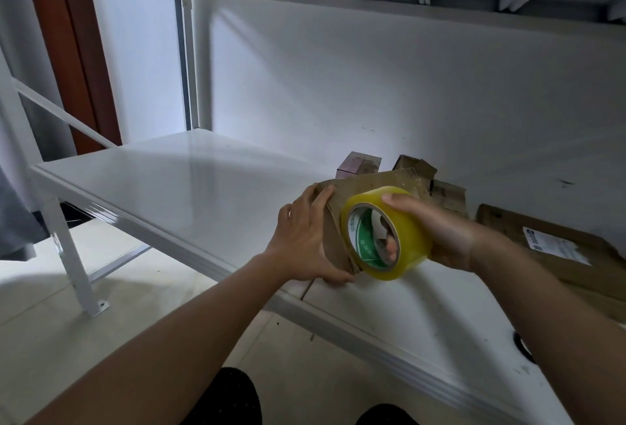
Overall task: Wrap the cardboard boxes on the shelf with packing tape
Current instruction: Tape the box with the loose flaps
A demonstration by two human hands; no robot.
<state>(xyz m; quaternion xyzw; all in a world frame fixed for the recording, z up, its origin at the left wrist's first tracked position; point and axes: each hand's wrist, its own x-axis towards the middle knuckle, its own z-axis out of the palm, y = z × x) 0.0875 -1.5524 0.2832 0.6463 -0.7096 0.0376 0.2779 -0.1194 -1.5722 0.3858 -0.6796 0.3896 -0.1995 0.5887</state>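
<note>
Left hand (306,241) grips small brown cardboard box (342,218) above white metal shelf (189,187). Right hand (437,231) holds yellowish packing tape roll (386,233), fingers through core, probably touching box.

Storeroom, white metal shelving (162,180), cardboard boxes (548,238) on it, bare wall (372,85), tiled floor (50,340)

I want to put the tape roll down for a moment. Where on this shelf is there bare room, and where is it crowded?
The shelf is bare on its left half, from the left edge to the held box. A smaller bare strip lies along the front edge, below the flat labelled carton. Behind the held box it is crowded with small boxes near the back wall.
</note>
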